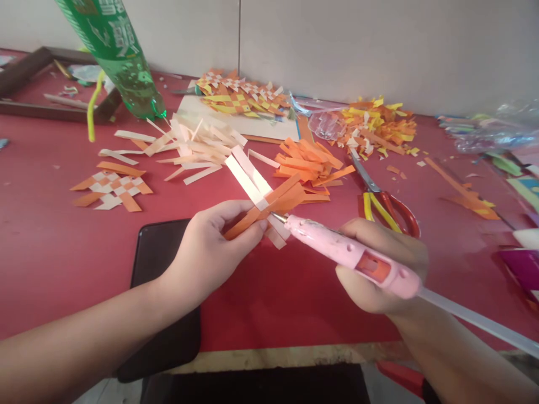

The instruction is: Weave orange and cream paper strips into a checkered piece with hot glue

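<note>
Between the thumb and fingers of my left hand (pixel 214 244) is a small weave of orange and cream paper strips (pixel 269 203), its loose ends sticking out on all sides. My right hand (pixel 379 258) is wrapped round a pink hot glue gun (pixel 349 249), with a translucent glue stick (pixel 475 320) trailing from its back end. The metal nozzle (pixel 278 217) points left and meets, or nearly meets, the paper where the strips cross. Behind the weave lie a heap of cream strips (pixel 202 143) and a heap of orange strips (pixel 307 163).
A finished-looking woven paper fish (pixel 113 188) lies at left, near a black phone (pixel 158 258). Scissors (pixel 385 202) rest at right. Farther back are a green bottle (pixel 126 67), a dark wooden frame (pixel 25 73), more woven pieces (pixel 242 92) and paper scraps (pixel 379 126).
</note>
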`<move>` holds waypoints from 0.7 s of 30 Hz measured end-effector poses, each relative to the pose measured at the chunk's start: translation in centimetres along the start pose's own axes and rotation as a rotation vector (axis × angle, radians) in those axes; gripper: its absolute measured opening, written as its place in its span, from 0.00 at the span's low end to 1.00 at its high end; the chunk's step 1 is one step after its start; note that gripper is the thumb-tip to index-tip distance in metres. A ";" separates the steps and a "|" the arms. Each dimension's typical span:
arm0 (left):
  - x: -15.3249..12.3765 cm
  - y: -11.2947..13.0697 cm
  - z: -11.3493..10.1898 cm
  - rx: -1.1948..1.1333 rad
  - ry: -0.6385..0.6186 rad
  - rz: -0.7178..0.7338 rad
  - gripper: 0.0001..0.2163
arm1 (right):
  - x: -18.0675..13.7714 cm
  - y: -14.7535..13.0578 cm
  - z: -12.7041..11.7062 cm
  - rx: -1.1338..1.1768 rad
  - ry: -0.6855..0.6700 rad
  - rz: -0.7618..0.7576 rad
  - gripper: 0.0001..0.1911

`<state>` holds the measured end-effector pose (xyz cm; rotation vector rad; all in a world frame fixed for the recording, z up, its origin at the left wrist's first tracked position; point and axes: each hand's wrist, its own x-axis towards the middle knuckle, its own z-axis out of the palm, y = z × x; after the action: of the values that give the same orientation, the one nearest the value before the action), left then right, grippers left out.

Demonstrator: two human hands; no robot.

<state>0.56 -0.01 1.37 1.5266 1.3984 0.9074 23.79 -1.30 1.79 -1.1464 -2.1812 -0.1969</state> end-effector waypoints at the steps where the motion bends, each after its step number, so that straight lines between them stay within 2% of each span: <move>1: 0.0 0.0 0.0 0.008 0.005 -0.005 0.04 | 0.0 0.0 0.0 0.021 -0.005 0.002 0.10; 21: 0.0 0.2 0.0 -0.070 -0.010 0.019 0.06 | 0.3 -0.1 -0.4 -0.030 -0.048 0.001 0.10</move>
<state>0.60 0.01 1.57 1.4924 1.3340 0.9495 23.75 -1.34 2.25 -1.1804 -2.2268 -0.2042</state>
